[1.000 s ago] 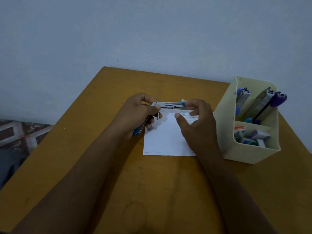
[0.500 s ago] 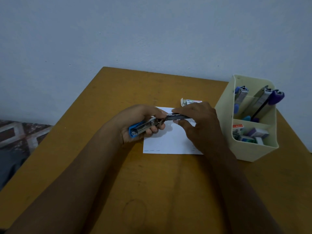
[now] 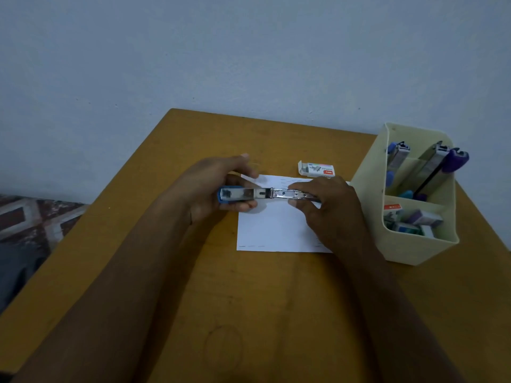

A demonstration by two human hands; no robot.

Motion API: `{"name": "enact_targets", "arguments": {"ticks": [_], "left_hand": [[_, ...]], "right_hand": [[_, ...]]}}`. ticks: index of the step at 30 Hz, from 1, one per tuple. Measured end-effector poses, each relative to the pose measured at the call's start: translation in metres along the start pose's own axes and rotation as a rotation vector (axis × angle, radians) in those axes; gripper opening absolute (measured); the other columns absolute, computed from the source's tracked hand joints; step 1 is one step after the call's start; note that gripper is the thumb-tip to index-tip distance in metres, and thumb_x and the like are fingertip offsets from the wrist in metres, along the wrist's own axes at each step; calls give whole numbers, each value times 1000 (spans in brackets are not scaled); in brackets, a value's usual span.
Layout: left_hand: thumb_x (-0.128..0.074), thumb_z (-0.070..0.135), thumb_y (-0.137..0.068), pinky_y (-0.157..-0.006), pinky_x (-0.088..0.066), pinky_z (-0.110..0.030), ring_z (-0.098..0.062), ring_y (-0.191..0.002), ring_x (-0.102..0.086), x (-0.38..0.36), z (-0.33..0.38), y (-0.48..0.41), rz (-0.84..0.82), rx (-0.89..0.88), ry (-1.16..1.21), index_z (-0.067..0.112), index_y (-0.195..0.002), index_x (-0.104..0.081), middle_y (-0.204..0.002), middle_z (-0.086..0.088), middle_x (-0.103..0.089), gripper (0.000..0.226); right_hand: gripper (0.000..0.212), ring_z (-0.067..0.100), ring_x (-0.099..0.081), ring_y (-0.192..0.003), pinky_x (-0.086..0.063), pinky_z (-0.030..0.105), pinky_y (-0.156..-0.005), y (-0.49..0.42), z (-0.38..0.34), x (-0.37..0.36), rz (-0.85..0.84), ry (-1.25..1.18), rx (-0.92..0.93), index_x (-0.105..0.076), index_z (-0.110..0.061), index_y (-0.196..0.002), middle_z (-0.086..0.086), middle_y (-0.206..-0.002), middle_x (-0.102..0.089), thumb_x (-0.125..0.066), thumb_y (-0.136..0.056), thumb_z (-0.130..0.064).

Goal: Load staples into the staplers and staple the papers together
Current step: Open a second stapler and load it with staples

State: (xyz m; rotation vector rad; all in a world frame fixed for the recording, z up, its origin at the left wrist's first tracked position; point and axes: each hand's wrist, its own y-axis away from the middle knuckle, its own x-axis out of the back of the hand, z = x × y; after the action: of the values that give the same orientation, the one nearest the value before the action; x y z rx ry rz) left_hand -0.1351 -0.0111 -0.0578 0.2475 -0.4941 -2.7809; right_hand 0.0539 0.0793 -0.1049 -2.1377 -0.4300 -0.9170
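Organizer (image 3: 409,250) holding staplers (image 3: 431,164), staple boxes (image 3: 425,218); left hand (image 3: 210,186), right hand (image 3: 331,208) gripping stapler (image 3: 240,194)

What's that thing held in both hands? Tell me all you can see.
A stapler, shiny metal with a blue plastic end, swung open so its two halves lie nearly end to end at a hinge. It lies level, left to right, above the paper. The left hand grips the blue end; the right hand pinches the bare metal arm, which has small holes.

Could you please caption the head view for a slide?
Left hand and right hand hold an opened blue stapler above white paper on a wooden table, beside a cream organizer.
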Motion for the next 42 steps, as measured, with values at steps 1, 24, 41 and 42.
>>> {"name": "enact_targets", "arguments": {"ticks": [1, 24, 41, 42], "left_hand": [[-57, 35, -93, -53, -59, -29, -31, -74, -70, 3, 0, 0, 19, -20, 23, 0, -107, -64, -96, -23, -69, 38], [-56, 13, -94, -63, -57, -25, -16, -66, -66, 14, -17, -22, 310, -278, -531, 15, -95, -66, -85, -3, -70, 10], [-54, 19, -94, -62, -47, -20, -8, -77, -59, 5, -18, -19, 372, -572, -698, 23, -93, -65, -89, 12, -61, 11], [-55, 19, -94, -62, -48, -21, -8, -76, -60, 1, -17, -17, 355, -602, -703, 23, -93, -65, -88, 14, -61, 12]], "right_hand": [[24, 22, -65, -90, -48, 39, -84, 0, 0, 0, -6, -10, -15, -74, -19, -96, 2, -96, -73, -63, -77, -29], [34, 29, -55, -101, -39, 41, -86, -1, -27, -23, -198, 172, 173, -67, -17, -108, 7, -108, -65, -56, -79, -31], [13, 15, -57, -91, -43, 25, -83, 0, -39, -8, -199, -40, -46, -68, -16, -91, 2, -99, -68, -66, -83, -26], [12, 13, -59, -83, -47, 26, -77, 1, -41, -1, -176, -73, -97, -67, -15, -87, 1, -91, -69, -68, -82, -26]]}}
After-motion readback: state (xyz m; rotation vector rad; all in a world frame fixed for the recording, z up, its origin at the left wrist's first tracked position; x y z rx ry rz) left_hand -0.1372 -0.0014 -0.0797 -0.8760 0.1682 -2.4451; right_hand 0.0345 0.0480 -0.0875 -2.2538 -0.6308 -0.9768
